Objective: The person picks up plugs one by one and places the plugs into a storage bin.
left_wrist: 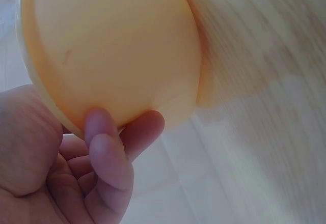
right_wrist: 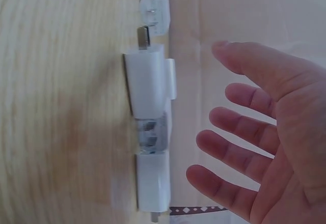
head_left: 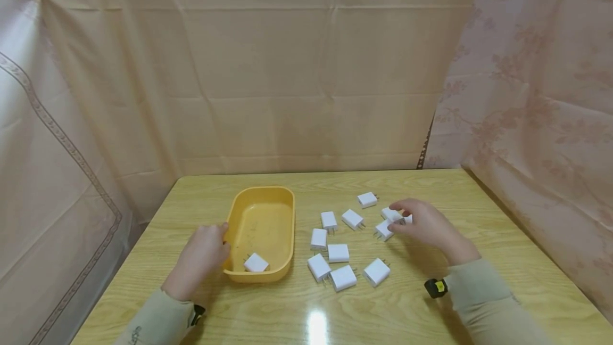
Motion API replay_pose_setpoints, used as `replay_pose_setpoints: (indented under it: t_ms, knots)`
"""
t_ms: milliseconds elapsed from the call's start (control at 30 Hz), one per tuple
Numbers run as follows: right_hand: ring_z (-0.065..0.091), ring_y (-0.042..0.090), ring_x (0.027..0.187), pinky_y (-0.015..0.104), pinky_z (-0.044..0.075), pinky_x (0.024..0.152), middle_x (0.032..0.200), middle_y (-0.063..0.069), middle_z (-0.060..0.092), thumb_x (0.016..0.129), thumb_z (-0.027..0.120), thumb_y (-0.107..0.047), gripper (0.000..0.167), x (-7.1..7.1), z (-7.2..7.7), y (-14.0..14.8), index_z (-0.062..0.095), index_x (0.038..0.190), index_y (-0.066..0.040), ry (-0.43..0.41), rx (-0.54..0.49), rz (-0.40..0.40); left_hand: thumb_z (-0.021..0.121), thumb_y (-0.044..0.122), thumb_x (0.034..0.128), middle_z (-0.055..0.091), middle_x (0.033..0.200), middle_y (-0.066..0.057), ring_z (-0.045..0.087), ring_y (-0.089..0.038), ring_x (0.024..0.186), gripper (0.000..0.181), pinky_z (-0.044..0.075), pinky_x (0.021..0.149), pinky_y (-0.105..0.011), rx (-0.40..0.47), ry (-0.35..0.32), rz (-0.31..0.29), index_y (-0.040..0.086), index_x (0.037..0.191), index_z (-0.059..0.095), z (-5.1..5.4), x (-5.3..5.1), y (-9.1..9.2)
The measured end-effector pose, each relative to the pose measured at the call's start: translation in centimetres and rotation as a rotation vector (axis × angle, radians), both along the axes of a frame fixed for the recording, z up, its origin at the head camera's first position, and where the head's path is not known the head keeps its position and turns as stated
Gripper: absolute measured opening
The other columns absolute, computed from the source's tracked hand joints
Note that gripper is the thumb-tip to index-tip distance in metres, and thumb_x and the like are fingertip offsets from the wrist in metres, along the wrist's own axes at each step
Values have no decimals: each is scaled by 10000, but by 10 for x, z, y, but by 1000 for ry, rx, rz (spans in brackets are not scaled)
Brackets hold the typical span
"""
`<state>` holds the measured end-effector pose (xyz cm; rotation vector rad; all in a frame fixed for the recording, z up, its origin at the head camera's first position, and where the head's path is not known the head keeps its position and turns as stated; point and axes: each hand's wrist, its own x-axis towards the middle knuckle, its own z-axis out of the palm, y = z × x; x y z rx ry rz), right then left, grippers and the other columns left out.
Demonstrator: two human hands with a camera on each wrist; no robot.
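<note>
My left hand (head_left: 203, 252) grips the left rim of a yellow plastic bin (head_left: 292, 228). In the left wrist view the fingers (left_wrist: 109, 165) curl against the bin's wall (left_wrist: 127, 56). One white charger plug (head_left: 256, 263) lies inside the bin, near its front. My right hand (head_left: 428, 228) hovers over a small cluster of white charger plugs at the right, thumb and fingers spread. In the right wrist view a gap shows between the hand (right_wrist: 254, 132) and the nearest charger plug (right_wrist: 145, 84), and nothing is held. Another plug (head_left: 383, 229) is partly hidden by the fingers in the head view.
Several more charger plugs are scattered on the wooden table (head_left: 249, 313) between the bin and my right hand, including one at the back (head_left: 367, 199) and one at the front (head_left: 343, 278). Cloth curtains (head_left: 306, 68) hang behind the table and along both sides.
</note>
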<state>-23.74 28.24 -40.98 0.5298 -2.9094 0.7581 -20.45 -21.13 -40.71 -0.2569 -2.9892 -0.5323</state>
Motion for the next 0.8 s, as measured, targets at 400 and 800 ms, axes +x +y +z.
replay_pose_setpoints:
  t_ms: [400, 800]
  knots:
    - [627, 300, 1039, 533, 509, 885, 1197, 119, 678, 882, 799, -306, 503, -4, -18, -5, 676, 1292, -42, -25, -8, -11, 614, -51, 883, 678, 1052, -266, 446, -131, 487, 436, 387, 416, -238, 4, 2, -3, -173, 1301, 586, -1, 2, -1]
    - [649, 293, 1037, 516, 525, 905, 1202, 143, 672, 863, 822, -242, 481, -7, -31, -7, 680, 1263, -14, 19, -14, 22, 610, -60, 879, 671, 1000, -240, 472, -148, 513, 429, 397, 430, -251, -3, -2, -5, -169, 1294, 596, 1, 3, 0]
